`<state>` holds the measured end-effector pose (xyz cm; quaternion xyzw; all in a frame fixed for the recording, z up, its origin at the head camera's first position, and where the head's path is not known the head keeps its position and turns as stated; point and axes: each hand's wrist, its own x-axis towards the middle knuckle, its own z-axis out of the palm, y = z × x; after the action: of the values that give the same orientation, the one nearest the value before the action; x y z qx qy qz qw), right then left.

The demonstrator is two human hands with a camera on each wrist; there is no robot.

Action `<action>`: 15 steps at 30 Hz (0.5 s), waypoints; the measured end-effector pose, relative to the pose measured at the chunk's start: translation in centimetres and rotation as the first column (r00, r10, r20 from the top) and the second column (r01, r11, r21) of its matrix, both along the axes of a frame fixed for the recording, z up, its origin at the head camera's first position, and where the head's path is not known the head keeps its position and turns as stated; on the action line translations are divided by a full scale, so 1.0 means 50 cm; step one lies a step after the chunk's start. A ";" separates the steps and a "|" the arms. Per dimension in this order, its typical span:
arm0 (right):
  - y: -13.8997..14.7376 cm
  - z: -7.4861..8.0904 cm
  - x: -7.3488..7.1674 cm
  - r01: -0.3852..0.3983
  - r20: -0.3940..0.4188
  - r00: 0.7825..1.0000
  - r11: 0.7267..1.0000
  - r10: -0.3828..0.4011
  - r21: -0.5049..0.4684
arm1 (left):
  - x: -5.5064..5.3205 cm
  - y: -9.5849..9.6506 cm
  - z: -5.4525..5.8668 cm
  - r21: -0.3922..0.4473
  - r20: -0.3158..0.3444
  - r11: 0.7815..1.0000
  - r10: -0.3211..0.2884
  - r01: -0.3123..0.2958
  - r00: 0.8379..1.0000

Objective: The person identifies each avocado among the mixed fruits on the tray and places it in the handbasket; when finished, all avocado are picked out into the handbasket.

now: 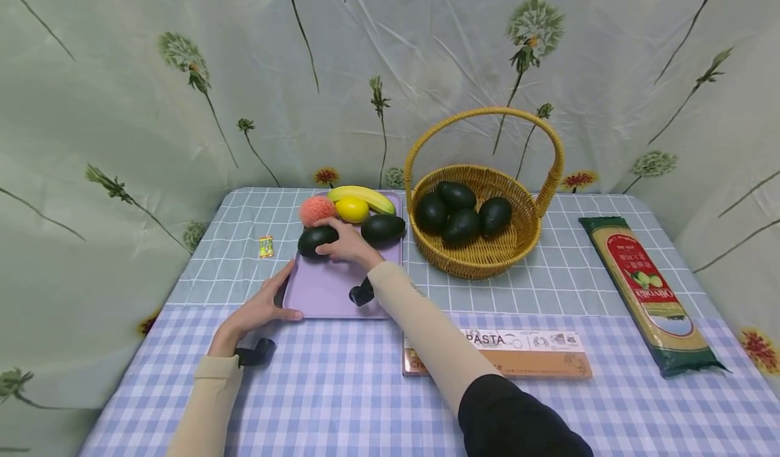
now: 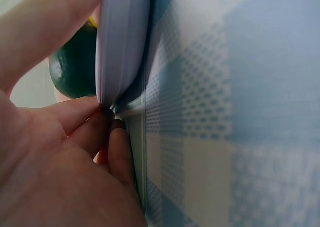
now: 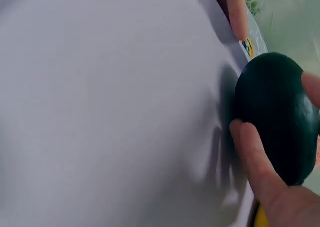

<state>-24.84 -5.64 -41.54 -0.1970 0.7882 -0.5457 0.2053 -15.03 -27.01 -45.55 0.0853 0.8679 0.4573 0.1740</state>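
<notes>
Dark green avocado (image 1: 309, 241) at the left rim of the tray (image 1: 329, 289), pinched in our right grip (image 1: 349, 242); our left grip (image 1: 261, 308) spreads wide against the near-left corner. We should probably brace lightly and pinch evenly, clear of the pink ball (image 1: 316, 210).

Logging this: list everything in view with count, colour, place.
Basket: one, tan, far middle
Tray: one, lilac, left of basket
Avocados: six, dark green, four in basket, two at tray
Banana: one, yellow, tray's far edge
Lemon: one, yellow, in front of banana
Round fruit: one, coral, left of lemon
Wrapped sweet: one, yellow, left of tray
Pasta box: one, white-brown, before basket
Packet: one, green-gold, at right
Tablecloth: two patterns, blue-white near, grey far
Backdrop: one, pale floral, behind
Wrist cameras: two, black, strapped on
Sleeves: two, beige, right partly black
Left hand: one, tray's left
Right hand: one, gripping avocado
</notes>
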 end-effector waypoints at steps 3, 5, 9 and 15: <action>0.001 0.004 0.006 0.047 -0.002 0.999 0.997 -0.047 -0.067 | 0.000 -0.001 0.000 0.014 -0.002 1.000 0.000 0.000 1.000; 0.007 0.009 0.008 0.050 -0.026 0.998 0.995 -0.053 -0.084 | 0.000 -0.003 -0.002 0.030 -0.004 1.000 -0.002 0.002 1.000; 0.034 0.034 0.011 0.001 -0.100 0.995 0.997 -0.009 -0.080 | -0.002 -0.004 -0.006 0.039 -0.003 0.999 -0.002 0.002 1.000; 0.112 0.088 0.021 -0.071 -0.115 0.992 0.987 0.055 -0.141 | -0.001 0.001 -0.003 0.036 0.017 0.999 0.007 -0.007 1.000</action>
<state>-23.78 -0.01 -37.13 -0.2662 0.7501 -0.5829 0.1633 -15.06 -26.96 -45.70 0.0814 0.8583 0.4742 0.1784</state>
